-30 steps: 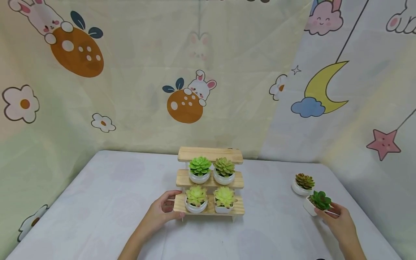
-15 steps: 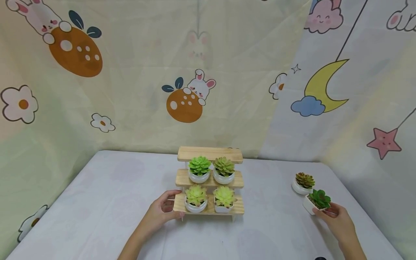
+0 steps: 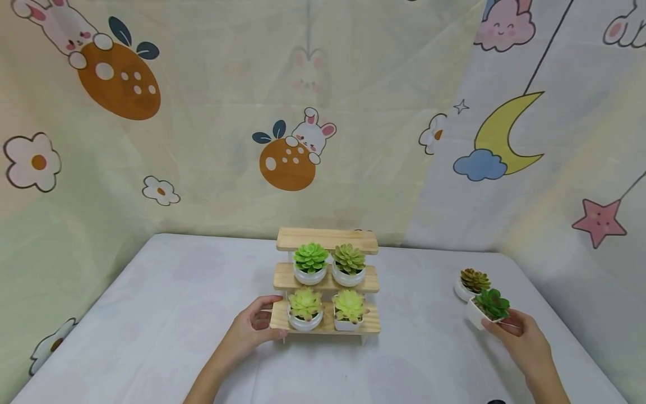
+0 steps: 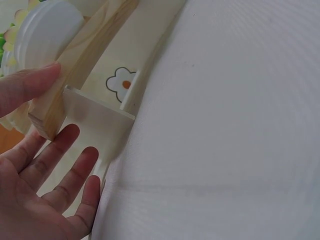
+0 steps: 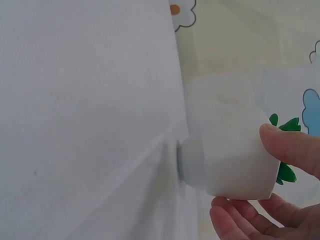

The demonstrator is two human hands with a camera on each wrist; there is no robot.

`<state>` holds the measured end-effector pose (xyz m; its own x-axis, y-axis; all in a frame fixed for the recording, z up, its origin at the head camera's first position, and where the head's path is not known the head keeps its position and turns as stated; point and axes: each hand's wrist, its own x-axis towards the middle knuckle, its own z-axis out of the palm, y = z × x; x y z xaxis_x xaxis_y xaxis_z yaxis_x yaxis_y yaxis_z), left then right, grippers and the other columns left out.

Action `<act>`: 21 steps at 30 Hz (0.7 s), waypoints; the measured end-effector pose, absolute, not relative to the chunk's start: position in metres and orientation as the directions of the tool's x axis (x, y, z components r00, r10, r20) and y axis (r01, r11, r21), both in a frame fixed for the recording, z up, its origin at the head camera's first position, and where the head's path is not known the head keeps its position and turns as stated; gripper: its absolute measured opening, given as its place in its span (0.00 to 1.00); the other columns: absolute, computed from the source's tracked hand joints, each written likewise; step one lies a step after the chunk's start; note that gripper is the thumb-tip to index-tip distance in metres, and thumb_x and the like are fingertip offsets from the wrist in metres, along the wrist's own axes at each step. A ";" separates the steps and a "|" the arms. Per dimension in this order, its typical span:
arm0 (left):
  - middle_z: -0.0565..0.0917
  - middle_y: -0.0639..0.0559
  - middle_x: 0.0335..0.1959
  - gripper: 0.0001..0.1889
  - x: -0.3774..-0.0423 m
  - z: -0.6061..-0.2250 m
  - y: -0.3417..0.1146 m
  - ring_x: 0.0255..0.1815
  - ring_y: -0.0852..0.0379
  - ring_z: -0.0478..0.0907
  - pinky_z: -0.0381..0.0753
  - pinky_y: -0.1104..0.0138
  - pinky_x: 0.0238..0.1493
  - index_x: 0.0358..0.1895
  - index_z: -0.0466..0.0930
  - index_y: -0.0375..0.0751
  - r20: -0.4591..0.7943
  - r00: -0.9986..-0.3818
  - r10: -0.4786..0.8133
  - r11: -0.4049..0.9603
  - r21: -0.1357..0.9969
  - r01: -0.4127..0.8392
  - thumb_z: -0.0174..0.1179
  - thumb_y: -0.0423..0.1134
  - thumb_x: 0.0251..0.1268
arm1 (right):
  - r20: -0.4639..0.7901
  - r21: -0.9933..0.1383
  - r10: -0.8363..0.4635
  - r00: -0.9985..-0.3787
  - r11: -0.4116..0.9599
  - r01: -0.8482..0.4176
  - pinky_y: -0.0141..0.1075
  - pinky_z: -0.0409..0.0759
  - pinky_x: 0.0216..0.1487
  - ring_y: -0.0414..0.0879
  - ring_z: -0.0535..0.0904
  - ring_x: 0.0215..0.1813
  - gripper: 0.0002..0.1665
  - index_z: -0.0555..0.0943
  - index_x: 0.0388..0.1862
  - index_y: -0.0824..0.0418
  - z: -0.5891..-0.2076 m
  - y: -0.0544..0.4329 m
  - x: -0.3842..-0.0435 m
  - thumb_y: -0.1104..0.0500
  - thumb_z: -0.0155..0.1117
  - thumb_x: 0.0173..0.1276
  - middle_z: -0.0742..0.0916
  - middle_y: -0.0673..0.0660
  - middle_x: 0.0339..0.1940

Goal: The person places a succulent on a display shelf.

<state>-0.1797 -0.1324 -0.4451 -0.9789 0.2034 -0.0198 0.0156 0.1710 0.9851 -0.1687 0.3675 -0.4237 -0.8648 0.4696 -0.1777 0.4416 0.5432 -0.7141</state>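
On the right, my right hand (image 3: 526,343) pinches a square white pot with a dark green succulent (image 3: 492,304), thumb on one side and fingers on the other. In the right wrist view the held pot (image 5: 240,155) shows its smooth side, tilted, with leaves behind the thumb. Just behind it sits a round-potted brownish succulent (image 3: 474,279), partly covered. My left hand (image 3: 248,328) holds the left end of a three-tier wooden plant stand (image 3: 327,240). In the left wrist view the thumb presses the lowest board (image 4: 82,60) from above, with fingers at its end and beneath.
Two green succulents (image 3: 310,258) in round white pots stand on the middle tier. The bottom tier bears two yellow-green ones (image 3: 349,306), one in a square pot. A small black object (image 3: 497,402) shows at the white table's (image 3: 404,365) front edge. Printed cloth hangs behind.
The right hand has raised the square-potted succulent slightly and shifted it a little left, so it overlaps the brownish one more. The left hand and stand stay put.
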 end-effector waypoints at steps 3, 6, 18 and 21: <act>0.77 0.41 0.49 0.34 -0.180 -0.445 -0.132 0.44 0.52 0.77 0.76 0.65 0.45 0.60 0.69 0.43 -0.023 -0.979 0.201 0.172 0.985 0.012 0.71 0.36 0.45 | -0.171 -0.710 0.457 -0.873 0.557 0.431 0.37 0.79 0.34 0.52 0.75 0.52 0.65 0.46 0.72 0.71 -0.424 0.368 -0.172 0.31 0.63 0.52 0.70 0.70 0.62; 0.78 0.41 0.48 0.34 -0.181 -0.445 -0.132 0.44 0.52 0.77 0.76 0.65 0.45 0.60 0.69 0.43 -0.021 -0.979 0.202 0.171 0.985 0.014 0.71 0.36 0.45 | -0.158 -0.715 0.429 -0.889 0.571 0.403 0.39 0.80 0.37 0.51 0.76 0.52 0.65 0.46 0.72 0.69 -0.416 0.360 -0.172 0.31 0.63 0.53 0.71 0.69 0.63; 0.78 0.40 0.47 0.34 -0.180 -0.447 -0.132 0.43 0.52 0.78 0.76 0.67 0.44 0.60 0.69 0.41 0.007 -0.979 0.204 0.170 0.985 0.042 0.71 0.35 0.45 | 0.019 -0.763 0.156 -0.988 0.641 0.087 0.17 0.70 0.37 0.13 0.67 0.39 0.50 0.52 0.71 0.68 -0.354 0.298 -0.162 0.43 0.62 0.63 0.75 0.68 0.60; 0.78 0.40 0.47 0.34 -0.180 -0.447 -0.132 0.43 0.53 0.78 0.76 0.67 0.44 0.60 0.69 0.41 0.011 -0.979 0.202 0.171 0.984 0.046 0.71 0.35 0.45 | 0.045 -0.774 0.109 -0.993 0.632 0.034 0.16 0.70 0.38 0.14 0.67 0.41 0.49 0.52 0.71 0.68 -0.343 0.284 -0.167 0.44 0.61 0.63 0.74 0.69 0.62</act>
<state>-0.1803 -0.1316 -0.4469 -0.9794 0.2017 0.0108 0.0460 0.1706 0.9843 -0.1673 0.2844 -0.3430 -0.9931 0.1086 0.0449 0.0341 0.6318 -0.7744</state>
